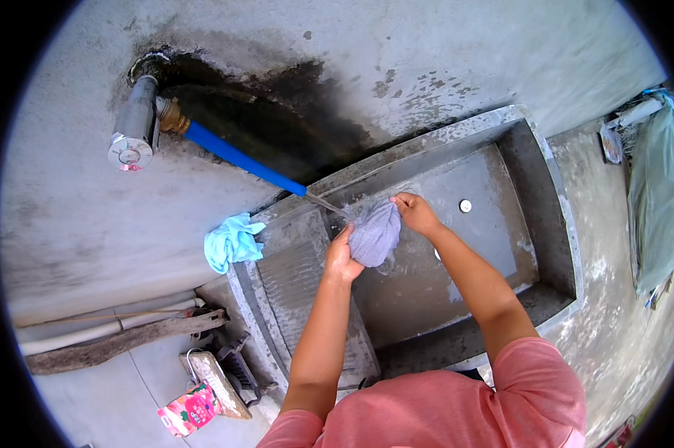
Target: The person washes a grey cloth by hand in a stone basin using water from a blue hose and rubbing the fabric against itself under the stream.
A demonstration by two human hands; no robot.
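Between my two hands a wet grey-purple cloth is held over the basin of a concrete laundry sink. My left hand supports the cloth from its left and lower side, partly covered by it. The fingers of my right hand pinch its upper right edge. Water runs from the end of a blue hose onto the cloth. The hose joins a brass fitting on a chrome tap at the wall. A light blue cloth lies crumpled on the sink's left corner.
The ribbed washboard forms the sink's left part. A white drain fitting shows in the basin floor. At lower left are a wooden pole, a white pipe and a floral packet. Translucent plastic sheeting hangs at far right.
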